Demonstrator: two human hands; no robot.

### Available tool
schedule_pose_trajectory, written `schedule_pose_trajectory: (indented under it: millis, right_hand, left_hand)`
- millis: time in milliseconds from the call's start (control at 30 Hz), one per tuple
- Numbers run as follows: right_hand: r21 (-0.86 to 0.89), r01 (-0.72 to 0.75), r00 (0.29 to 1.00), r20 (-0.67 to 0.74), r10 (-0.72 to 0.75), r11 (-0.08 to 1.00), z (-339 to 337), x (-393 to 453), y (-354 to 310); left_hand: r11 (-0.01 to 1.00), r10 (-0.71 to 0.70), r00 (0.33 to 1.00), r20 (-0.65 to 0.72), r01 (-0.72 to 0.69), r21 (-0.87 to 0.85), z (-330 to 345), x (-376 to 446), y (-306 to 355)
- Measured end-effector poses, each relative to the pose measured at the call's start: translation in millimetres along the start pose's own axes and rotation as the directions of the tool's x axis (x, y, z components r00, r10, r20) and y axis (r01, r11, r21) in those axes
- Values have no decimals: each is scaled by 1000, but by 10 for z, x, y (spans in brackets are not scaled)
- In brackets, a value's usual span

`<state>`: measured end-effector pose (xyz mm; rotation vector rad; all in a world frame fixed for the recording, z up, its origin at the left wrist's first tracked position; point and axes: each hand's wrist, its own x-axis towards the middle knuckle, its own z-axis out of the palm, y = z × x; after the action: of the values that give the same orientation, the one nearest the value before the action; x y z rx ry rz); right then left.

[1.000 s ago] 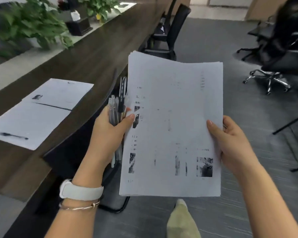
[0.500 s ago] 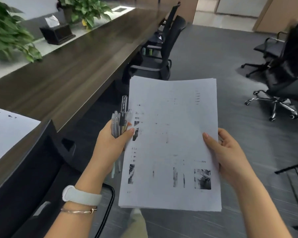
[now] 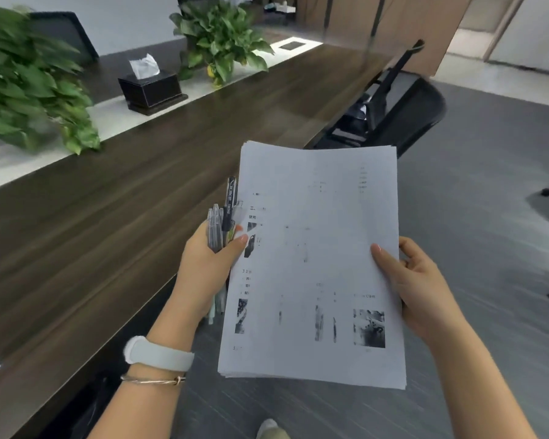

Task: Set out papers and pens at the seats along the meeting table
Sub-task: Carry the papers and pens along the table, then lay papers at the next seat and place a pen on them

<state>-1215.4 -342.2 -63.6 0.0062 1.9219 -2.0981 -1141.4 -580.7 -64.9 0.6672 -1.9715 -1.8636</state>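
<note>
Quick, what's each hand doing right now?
Left hand: grips the pens and pinches the paper stack.
Right hand: holds the stack's right edge.

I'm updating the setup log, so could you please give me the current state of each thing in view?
Stack of papers: held flat in both hands, off the table.
Pens: bundled upright in the left hand, beside the stack.
Right hand: grips the stack's right edge.
Meeting table: bare along this stretch.
Tissue box: upright, a tissue sticking out.
Office chair: pushed against the table.
</note>
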Motion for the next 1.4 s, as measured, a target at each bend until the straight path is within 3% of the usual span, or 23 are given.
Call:
schedule_pose_trajectory:
  millis: [267,433,667,833,1067,1400]
  right_hand:
    - [-91,-86,975,199,103,992,516,1948,-211]
    - [-183,-52,927,358,116,982,913,3241,-277]
    - [-307,-59,838,502,215,950,1493,4602,-378]
    - [-462,-31,804,516,297,886,1961,5227,-163]
    - [-614,3,832,439,339,789,2574,5794,244]
    - [-706,86,838,433,332,703,3084,6331,374]
  left_hand:
    - [994,-106,968,-228,104,-20,148,1488,-106]
    - [986,-159,901,-403,162,-25,282,2442,-231]
    - [969,-223,806,-549,242,-38,361,3357,-266]
    - [935,-299,724,-622,352,-38,235,3815,-450]
    - [878,-404,674,-619,476,-54,16,4395,-853]
    - [848,-384,637,-668,530,18,-79,4866,-980]
